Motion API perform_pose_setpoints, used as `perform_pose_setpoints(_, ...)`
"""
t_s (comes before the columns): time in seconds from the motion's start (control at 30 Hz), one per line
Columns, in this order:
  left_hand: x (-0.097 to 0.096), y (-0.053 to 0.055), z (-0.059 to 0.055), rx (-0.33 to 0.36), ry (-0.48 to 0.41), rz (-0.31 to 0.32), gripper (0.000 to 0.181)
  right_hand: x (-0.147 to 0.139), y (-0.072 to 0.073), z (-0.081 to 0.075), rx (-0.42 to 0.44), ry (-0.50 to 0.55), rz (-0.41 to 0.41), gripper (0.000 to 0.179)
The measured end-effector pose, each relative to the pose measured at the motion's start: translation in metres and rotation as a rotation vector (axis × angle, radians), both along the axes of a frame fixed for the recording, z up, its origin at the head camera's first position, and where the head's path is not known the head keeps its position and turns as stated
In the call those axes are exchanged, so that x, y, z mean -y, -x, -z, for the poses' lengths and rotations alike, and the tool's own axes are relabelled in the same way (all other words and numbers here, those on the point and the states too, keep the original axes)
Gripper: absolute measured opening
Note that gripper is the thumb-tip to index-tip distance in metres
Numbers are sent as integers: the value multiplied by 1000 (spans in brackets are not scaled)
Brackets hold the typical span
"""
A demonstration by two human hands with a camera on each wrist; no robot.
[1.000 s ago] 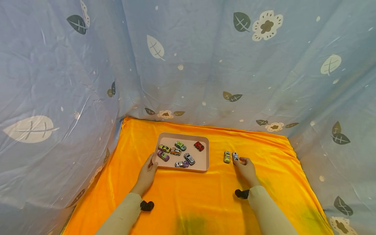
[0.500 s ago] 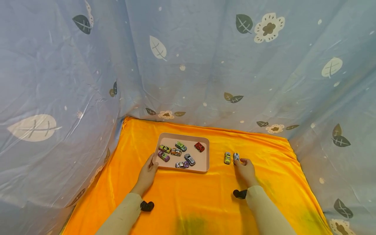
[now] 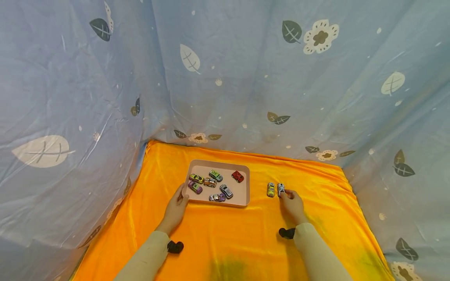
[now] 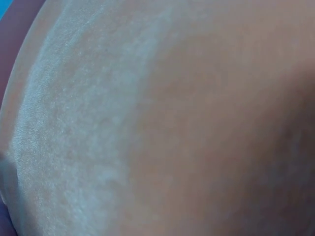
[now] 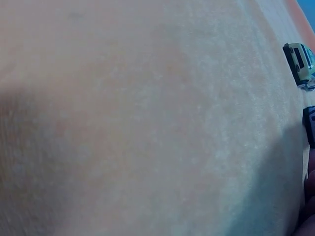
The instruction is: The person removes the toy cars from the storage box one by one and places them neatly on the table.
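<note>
At the left end of a pink tray (image 3: 218, 204), my left hand (image 3: 174, 207) grips the rim near the front corner, thumb on the near side. Inside the tray lie several small toy cars, among them a red car (image 3: 237, 176), a silver car (image 3: 226, 191) and an orange car (image 3: 210, 182). To the right of the tray, my right hand (image 3: 293, 205) pinches the near end of a white toy car (image 3: 281, 188) at cloth level. Just left of it, apart, stands a yellow toy car (image 3: 270, 189). Both wrist views are mostly filled by blurred skin.
An orange velvety cloth (image 3: 211, 242) covers the work surface. Blue-grey curtains (image 3: 242, 78) with leaf and flower prints rise at the back and on both sides. A black wrist piece hangs at each sleeve.
The head view has shifted very slightly. Both hands, the tray and the toy cars stay essentially where they were.
</note>
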State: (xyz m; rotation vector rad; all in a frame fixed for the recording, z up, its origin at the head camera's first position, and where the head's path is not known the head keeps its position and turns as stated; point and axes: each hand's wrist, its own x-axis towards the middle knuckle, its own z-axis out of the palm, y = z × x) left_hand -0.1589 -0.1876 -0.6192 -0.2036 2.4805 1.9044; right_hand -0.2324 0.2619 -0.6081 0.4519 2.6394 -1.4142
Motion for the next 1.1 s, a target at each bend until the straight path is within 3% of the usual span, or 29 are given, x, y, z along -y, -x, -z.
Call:
perform_pose_setpoints(0.23, -1, 3, 3, -5, 8, 0, 60, -5, 3, 0, 6, 17, -20, 56)
perform_pose_setpoints(0.5, -2, -1, 1, 5, 38, -9, 60, -6, 2, 1, 16, 31, -22, 59)
perform_pose_setpoints(0.7, 2, 0, 1, -17, 0, -21, 59, -8, 2, -7, 19, 99, -46, 65)
perform_pose_setpoints(0.83, 1, 1, -5, -3, -7, -25, 58, -4, -5, -17, -56, 81, -53, 63)
perform_pose_setpoints(0.93, 0, 3, -12, 17, 33, -20, 56, 10, -13, -27, -158, 31, -74, 57)
perform_pose_setpoints(1.1, 5, 7, -23, 38, 93, -1, 55, 46, -20, -44, -294, 17, -193, 53)
